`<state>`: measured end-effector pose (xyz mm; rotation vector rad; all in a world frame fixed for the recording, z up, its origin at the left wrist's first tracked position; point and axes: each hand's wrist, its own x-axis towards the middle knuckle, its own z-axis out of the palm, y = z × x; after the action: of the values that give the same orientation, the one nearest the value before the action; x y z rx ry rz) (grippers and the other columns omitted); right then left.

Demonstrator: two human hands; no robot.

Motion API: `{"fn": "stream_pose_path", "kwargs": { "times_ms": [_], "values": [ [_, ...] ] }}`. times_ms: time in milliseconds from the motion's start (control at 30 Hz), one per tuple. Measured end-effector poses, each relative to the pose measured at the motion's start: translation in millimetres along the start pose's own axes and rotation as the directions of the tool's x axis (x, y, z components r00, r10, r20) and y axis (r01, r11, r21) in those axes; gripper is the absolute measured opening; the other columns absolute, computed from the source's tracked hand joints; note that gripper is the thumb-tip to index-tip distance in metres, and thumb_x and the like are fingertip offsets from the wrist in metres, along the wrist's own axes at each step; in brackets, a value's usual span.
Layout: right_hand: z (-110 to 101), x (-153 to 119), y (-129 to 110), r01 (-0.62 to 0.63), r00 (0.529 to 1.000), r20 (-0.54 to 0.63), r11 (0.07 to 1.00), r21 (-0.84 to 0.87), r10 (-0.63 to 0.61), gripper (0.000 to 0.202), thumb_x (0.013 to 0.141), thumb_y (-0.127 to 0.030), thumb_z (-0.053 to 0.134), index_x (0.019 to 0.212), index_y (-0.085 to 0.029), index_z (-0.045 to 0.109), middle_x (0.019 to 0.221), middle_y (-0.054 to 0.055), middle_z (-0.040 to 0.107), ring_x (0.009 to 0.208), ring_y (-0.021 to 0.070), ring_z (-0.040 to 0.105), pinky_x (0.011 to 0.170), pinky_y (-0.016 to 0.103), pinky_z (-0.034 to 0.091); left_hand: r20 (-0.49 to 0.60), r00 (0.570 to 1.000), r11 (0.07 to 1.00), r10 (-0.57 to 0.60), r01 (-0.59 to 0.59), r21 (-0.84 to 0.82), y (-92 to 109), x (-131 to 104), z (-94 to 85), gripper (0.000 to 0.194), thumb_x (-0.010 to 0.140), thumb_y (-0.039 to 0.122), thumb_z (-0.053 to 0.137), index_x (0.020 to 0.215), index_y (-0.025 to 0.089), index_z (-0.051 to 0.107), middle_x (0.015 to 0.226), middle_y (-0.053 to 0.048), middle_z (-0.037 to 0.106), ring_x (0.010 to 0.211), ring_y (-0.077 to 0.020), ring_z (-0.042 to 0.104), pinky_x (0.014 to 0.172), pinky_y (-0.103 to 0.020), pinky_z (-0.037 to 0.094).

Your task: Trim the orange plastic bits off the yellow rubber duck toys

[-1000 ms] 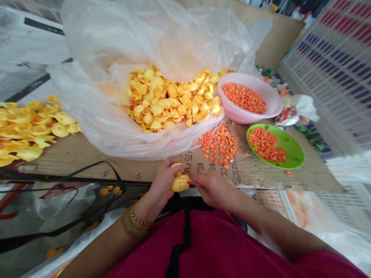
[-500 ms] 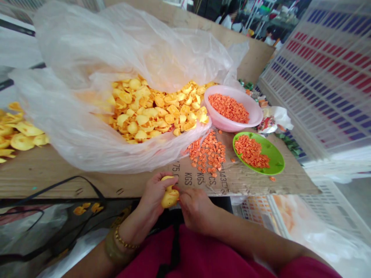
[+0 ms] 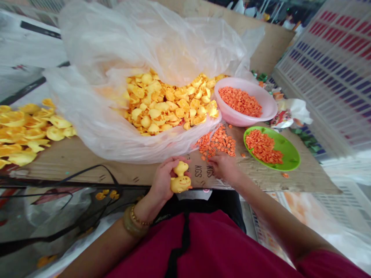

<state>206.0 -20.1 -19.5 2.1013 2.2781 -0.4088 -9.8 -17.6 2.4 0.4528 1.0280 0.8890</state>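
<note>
1. We have our left hand [image 3: 163, 179] closed around a yellow, rounded, duck-like toy [image 3: 181, 184], held upright just off the near edge of the worktop, near the middle of the scene. We see two lobes, a smaller one on the far side and a larger one on the near side, with an orange tip at the larger lobe's right.
2. We have our right hand [image 3: 227, 168] low over the worktop, fingers drawn narrow, their tips at the near edge of a scatter of small flat orange pieces [image 3: 217, 143]. We cannot tell whether it grips one.
3. Beneath these pieces we see the worktop [image 3: 261, 179], covered in brown cardboard with black printed lettering.
4. To the right of the scatter we see a shallow lime-green plate [image 3: 291, 156], partly filled with similar orange pieces. Beyond it, farther off, a deeper pale-pink plastic bowl [image 3: 268, 102] holds more.
5. Left of the bowl, we see a large translucent plastic bag [image 3: 87, 123] lying open, full of hollow yellow shells [image 3: 165, 106]. Another heap of yellow shells [image 3: 29, 131] lies at the far left.
6. On the right, beyond the plate, we see a crumpled white wrapper [image 3: 300, 110] and tall white slatted crates [image 3: 327, 73].
</note>
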Motion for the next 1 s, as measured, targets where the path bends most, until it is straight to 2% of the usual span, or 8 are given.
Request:
{"fn": "stream_pose_path", "kwargs": {
  "times_ms": [133,233,300,400,500,667,800,1000],
  "values": [
    [0.7,1.1,-5.4,0.044,0.998,-0.038,0.999,-0.023,-0.045,0.017,0.087,-0.017,0.053,0.090,-0.014,0.069,0.093,0.012,0.068,0.089,0.0230,0.061,0.077,0.031,0.043,0.051,0.999,1.000,0.001,-0.001,-0.011,0.6,-4.6,-2.8,0.022,0.070,0.022,0.067,0.089,0.013,0.061,0.096,-0.010,0.071,0.056,-0.0208,0.067,0.043,-0.032,0.054],
    [-3.6,-1.9,-11.7,0.025,0.992,-0.127,0.962,0.273,0.011,0.013,0.083,-0.015,0.056,0.089,-0.013,0.068,0.085,0.010,0.068,0.080,0.0207,0.061,0.073,0.030,0.045,0.056,0.998,1.000,-0.011,0.012,-0.017,-0.4,-6.0,-5.6,0.026,0.069,0.023,0.071,0.091,0.013,0.063,0.095,-0.010,0.072,0.058,-0.0201,0.067,0.046,-0.031,0.055],
    [-6.7,-7.5,-21.3,0.028,0.986,-0.146,0.770,0.637,0.085,0.014,0.082,-0.020,0.059,0.090,-0.014,0.069,0.079,0.005,0.069,0.071,0.0171,0.061,0.068,0.028,0.047,0.051,0.998,1.000,-0.022,0.023,-0.019,-2.4,-5.4,-7.8,0.029,0.069,0.024,0.073,0.094,0.012,0.065,0.093,-0.010,0.072,0.058,-0.0194,0.067,0.047,-0.030,0.054],
    [-7.6,-21.1,-43.9,0.046,0.997,-0.063,0.331,0.942,0.040,0.017,0.079,-0.031,0.067,0.090,-0.019,0.074,0.077,0.001,0.072,0.067,0.0148,0.063,0.064,0.027,0.051,0.037,0.999,0.999,-0.039,0.040,-0.025,-6.5,-4.1,-9.4,0.033,0.068,0.025,0.074,0.097,0.012,0.067,0.088,-0.010,0.073,0.058,-0.0185,0.066,0.048,-0.028,0.053],
    [-0.4,-33.6,-64.5,0.044,0.999,-0.038,0.180,0.983,-0.035,0.012,0.075,-0.030,0.072,0.084,-0.023,0.077,0.081,0.000,0.075,0.071,0.0159,0.068,0.067,0.027,0.054,0.002,0.999,0.999,-0.033,0.033,-0.039,-8.7,-4.0,-6.9,0.034,0.064,0.026,0.077,0.094,0.012,0.070,0.076,-0.006,0.071,0.056,-0.0159,0.064,0.050,-0.025,0.051],
    [20.9,-38.7,-73.2,0.318,0.946,-0.317,0.368,0.874,-0.065,0.008,0.080,-0.021,0.070,0.081,-0.021,0.078,0.079,0.004,0.074,0.072,0.0151,0.068,0.067,0.024,0.054,-0.044,0.999,0.999,-0.022,0.020,-0.041,-8.2,-6.5,-0.9,0.033,0.058,0.025,0.079,0.088,0.011,0.073,0.071,-0.003,0.069,0.058,-0.0145,0.061,0.052,-0.023,0.049],
    [23.5,-38.9,-68.7,0.474,0.874,-0.438,0.572,0.669,-0.211,0.013,0.086,-0.018,0.063,0.084,-0.020,0.076,0.081,0.005,0.074,0.074,0.0152,0.067,0.068,0.024,0.053,-0.053,0.997,0.998,-0.060,0.059,-0.024,-9.1,-7.6,-2.2,0.035,0.057,0.026,0.079,0.089,0.012,0.073,0.070,-0.004,0.069,0.059,-0.0164,0.061,0.052,-0.025,0.048],
    [3.9,-44.5,-68.4,0.603,0.796,-0.293,0.732,0.315,-0.530,0.027,0.083,-0.001,0.050,0.089,-0.015,0.072,0.090,0.009,0.072,0.081,0.0180,0.064,0.075,0.028,0.049,-0.060,0.995,0.997,-0.083,0.083,-0.004,-10.1,-8.3,-4.7,0.035,0.055,0.026,0.082,0.086,0.011,0.075,0.070,-0.005,0.069,0.057,-0.0149,0.060,0.051,-0.024,0.046]
  ]
}}
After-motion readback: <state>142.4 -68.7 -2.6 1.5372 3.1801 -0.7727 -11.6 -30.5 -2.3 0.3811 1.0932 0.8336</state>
